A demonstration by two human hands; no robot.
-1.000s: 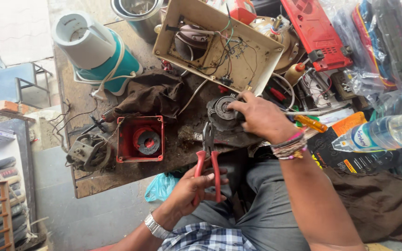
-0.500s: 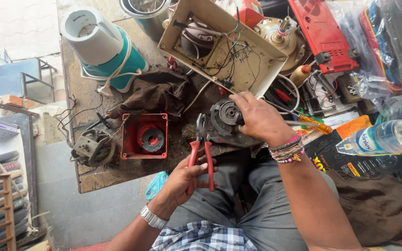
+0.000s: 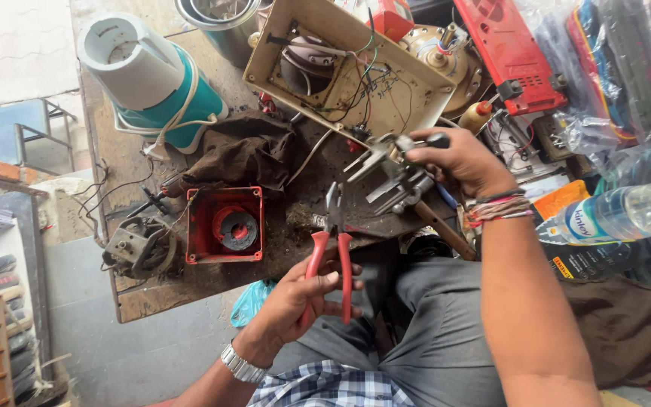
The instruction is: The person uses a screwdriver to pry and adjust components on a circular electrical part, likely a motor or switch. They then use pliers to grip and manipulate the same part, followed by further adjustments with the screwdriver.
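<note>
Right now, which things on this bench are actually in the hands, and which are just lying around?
In hand:
- red-handled pliers, left hand
- metal puller tool, right hand

Lying about:
- red square housing
- brown rag
- white-and-teal mixer base
- open beige casing
- plastic bottle

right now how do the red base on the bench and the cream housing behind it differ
The red base is small, square and lies flat; the cream housing is larger, oblong and propped at a tilt. The red base holds one round part in its middle; the cream housing shows a motor and loose wires. Neither hand touches either: the left hand holds red-handled pliers, the right hand a metal part. Both casings are open.
</note>
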